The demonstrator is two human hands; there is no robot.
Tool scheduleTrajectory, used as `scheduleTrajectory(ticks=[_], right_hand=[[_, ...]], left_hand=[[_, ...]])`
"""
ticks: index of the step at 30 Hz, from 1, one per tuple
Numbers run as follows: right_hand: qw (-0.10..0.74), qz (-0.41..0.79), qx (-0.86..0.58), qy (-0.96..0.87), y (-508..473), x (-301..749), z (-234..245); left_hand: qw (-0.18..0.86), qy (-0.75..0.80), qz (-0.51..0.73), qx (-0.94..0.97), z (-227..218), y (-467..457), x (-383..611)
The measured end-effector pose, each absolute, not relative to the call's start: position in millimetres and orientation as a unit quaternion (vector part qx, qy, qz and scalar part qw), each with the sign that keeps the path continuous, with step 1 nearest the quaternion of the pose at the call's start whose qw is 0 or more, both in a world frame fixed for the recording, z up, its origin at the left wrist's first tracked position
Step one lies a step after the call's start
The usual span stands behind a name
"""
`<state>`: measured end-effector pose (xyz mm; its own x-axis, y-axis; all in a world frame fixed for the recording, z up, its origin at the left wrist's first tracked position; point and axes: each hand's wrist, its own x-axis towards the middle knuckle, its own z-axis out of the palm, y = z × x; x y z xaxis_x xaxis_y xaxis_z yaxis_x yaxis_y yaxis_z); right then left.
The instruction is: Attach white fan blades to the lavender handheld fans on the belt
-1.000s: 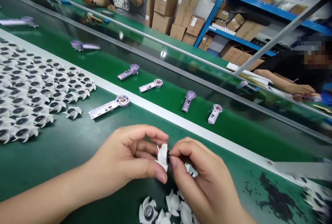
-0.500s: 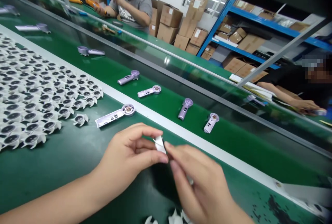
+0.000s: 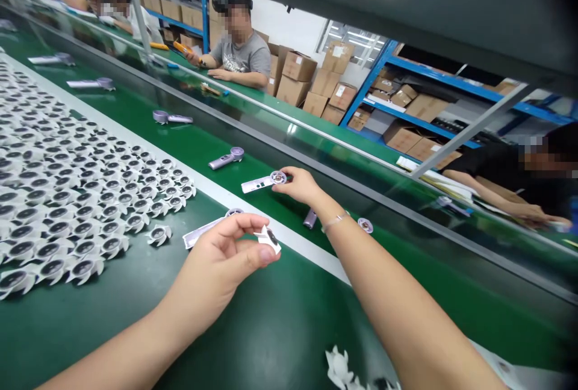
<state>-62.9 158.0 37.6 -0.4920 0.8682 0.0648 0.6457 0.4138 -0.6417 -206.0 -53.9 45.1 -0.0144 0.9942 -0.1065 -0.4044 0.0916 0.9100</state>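
Between the thumb and fingers of my left hand [image 3: 226, 257] is a small white fan blade [image 3: 269, 239] with a dark hub. My right hand [image 3: 300, 185] reaches over the green belt [image 3: 289, 221], its thumb and fingers closed on the round end of a lilac handheld-fan housing [image 3: 258, 184]. Another housing half [image 3: 203, 232] lies on the green table behind my left hand, which partly covers it. Under my right wrist a further housing [image 3: 310, 219] is partly hidden, and the round end of one more [image 3: 365, 225] shows past my forearm.
Rows of white fan blades [image 3: 81, 215] cover the table at left; one blade [image 3: 159, 234] lies apart. More blades [image 3: 338, 366] sit near the front edge. Several lilac housings [image 3: 226, 158] rest along the belt. Beyond a grey rail, people [image 3: 244, 56] sit at the far bench.
My right hand has left the fan blade and moved forward to a housing on the belt, taking hold of its round end. My left hand still keeps the blade.
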Motion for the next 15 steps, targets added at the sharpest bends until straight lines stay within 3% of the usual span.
scheduleTrajectory(ticks=[4,9,15], right_hand=[[0.261,0.329,-0.428,-0.801,84,-17,58],[0.357,0.569,-0.382,-0.635,-9,15,63],[0.408,0.636,-0.317,-0.573,-50,16,58]], left_hand=[[0.595,0.414,0.590,0.356,54,-61,-213],[0.571,0.412,0.580,0.409,64,-71,-211],[0.510,0.448,0.537,0.502,59,-74,-196]])
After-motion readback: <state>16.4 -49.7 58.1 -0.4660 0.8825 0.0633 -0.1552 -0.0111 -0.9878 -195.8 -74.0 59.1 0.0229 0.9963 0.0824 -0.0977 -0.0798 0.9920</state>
